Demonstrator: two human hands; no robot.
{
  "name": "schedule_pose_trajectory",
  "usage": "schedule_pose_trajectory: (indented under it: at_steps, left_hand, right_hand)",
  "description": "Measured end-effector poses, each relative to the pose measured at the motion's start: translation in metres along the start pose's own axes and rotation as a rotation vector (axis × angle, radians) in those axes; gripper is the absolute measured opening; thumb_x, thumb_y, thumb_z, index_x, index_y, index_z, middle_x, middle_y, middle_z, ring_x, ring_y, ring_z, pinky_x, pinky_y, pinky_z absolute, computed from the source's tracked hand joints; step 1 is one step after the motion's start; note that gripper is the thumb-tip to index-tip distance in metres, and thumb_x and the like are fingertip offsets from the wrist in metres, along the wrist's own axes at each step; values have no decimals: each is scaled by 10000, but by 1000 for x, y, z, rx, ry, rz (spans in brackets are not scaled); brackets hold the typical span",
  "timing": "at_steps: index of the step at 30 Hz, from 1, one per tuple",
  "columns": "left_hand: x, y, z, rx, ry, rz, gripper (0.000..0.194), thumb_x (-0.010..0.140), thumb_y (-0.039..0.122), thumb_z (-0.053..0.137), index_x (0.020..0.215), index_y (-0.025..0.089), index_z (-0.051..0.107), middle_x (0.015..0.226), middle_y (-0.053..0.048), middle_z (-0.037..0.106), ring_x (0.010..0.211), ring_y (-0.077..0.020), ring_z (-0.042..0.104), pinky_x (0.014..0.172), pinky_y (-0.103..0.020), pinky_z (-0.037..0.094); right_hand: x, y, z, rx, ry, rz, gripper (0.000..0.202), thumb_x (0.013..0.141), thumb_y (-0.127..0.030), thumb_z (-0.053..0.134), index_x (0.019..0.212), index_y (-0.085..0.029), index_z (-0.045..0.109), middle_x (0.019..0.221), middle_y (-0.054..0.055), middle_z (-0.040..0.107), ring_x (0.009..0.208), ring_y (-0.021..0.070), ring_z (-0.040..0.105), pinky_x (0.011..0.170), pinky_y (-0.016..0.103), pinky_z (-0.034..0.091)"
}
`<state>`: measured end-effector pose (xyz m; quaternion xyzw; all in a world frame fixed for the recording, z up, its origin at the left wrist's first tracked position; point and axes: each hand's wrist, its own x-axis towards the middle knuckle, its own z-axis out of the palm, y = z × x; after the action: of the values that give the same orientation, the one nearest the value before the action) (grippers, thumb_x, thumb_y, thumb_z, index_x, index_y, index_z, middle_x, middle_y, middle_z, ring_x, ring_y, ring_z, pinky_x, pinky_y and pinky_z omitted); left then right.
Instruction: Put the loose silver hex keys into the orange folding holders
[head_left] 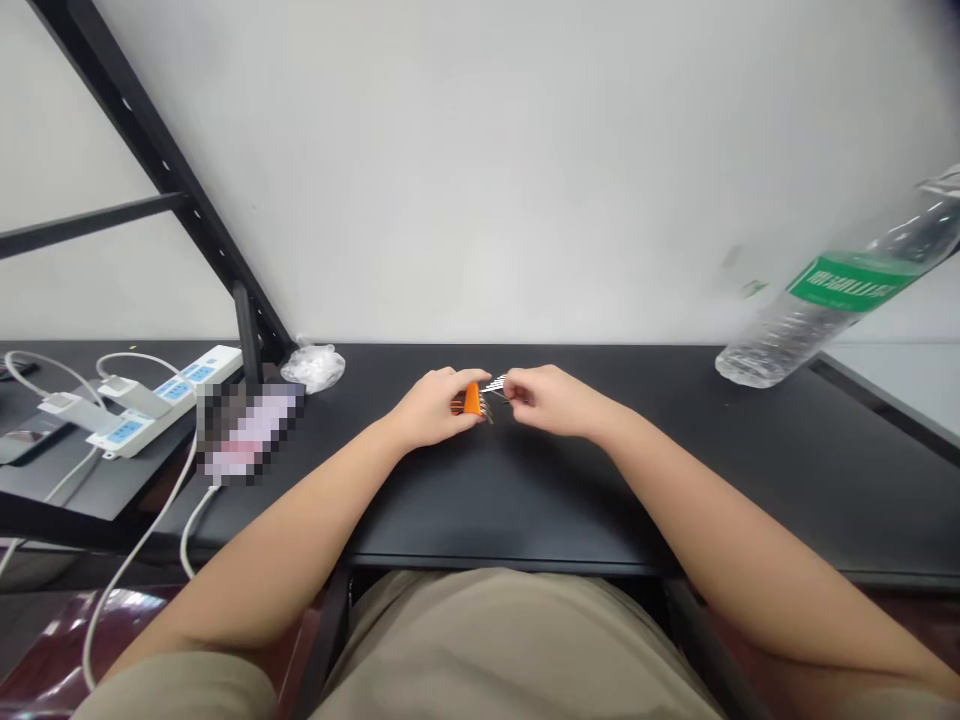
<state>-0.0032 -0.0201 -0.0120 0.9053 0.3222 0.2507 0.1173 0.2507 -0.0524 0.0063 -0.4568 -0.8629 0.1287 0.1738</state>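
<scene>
My left hand (pixel 436 408) is closed round an orange holder (pixel 472 399), thumb below and fingers above. Several thin, shiny metal rods, which look like hex keys (pixel 495 384), stick out of the holder towards the right. At their right end my right hand (pixel 551 400) is closed, its thumb and fingertips pinched on one of the keys. How far that key sits in the holder is too small to tell. Both hands are just above the black table (pixel 495 500).
A clear plastic bottle (pixel 847 280) with a green label stands at the right. Crumpled clear plastic (pixel 313 368) lies by the wall (pixel 525 180). On the left are a blurred-out phone (pixel 255 435) with a white cable (pixel 196 520), a power strip (pixel 172 400) and a black metal frame (pixel 161 160).
</scene>
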Motion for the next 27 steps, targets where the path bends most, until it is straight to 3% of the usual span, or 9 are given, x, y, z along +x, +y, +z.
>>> schedule_pose_trajectory:
  at_steps: [2, 5, 10, 17, 22, 24, 27]
  left_hand:
    - [0, 2, 0, -51, -1, -42, 633, 802, 336, 747, 1399, 277, 543, 1168, -38, 708, 1038, -221, 683, 925, -360, 551]
    - [1, 5, 0, -121, -7, -72, 579, 802, 317, 736, 1345, 241, 552, 1197, -43, 709, 1052, -211, 700, 886, -315, 568]
    - [2, 7, -1, -18, 6, -59, 428, 796, 347, 755, 1191, 234, 637, 1125, -39, 725, 993, -231, 697, 889, -358, 557]
    - [1, 4, -1, 82, 3, 9, 467, 790, 415, 790, 1195, 227, 654, 1088, -59, 719, 1023, -256, 662, 979, -442, 501]
    - [2, 9, 0, 93, -8, 35, 447, 748, 473, 829, 1101, 234, 698, 1120, -85, 685, 1133, -286, 625, 1069, -486, 439]
    - [2, 13, 0, 88, -6, 40, 434, 742, 491, 832, 1070, 234, 711, 1168, -95, 664, 1189, -298, 601, 1098, -495, 417]
    - [1, 15, 0, 85, 13, 57, 404, 773, 479, 811, 1092, 248, 717, 1199, -95, 655, 1270, -305, 557, 1137, -504, 379]
  right_hand:
    - [1, 0, -2, 82, 105, -42, 82, 843, -176, 572, 897, -217, 619, 827, 7, 678, 693, 151, 569, 661, 273, 394]
    - [1, -3, -1, 116, 175, -82, 70, 859, -178, 573, 878, -206, 634, 836, 16, 677, 715, 150, 569, 677, 272, 403]
    - [1, -9, 1, 71, 160, -96, 69, 872, -159, 572, 839, -198, 619, 816, 19, 666, 698, 146, 561, 661, 267, 395]
    - [-1, -16, -2, -74, 134, -138, 143, 947, -157, 516, 871, -192, 633, 862, 58, 648, 749, 177, 563, 684, 296, 388]
    - [-5, -32, -3, -268, 69, -168, 197, 953, -113, 485, 896, -168, 665, 871, 88, 619, 674, 171, 510, 617, 314, 328]
    - [-5, -35, -4, -228, 68, -189, 192, 949, -120, 502, 891, -172, 677, 870, 88, 630, 687, 173, 526, 626, 315, 343]
    - [-2, -30, -3, 65, 123, -177, 160, 959, -209, 559, 895, -199, 705, 913, 75, 687, 782, 187, 605, 709, 320, 427]
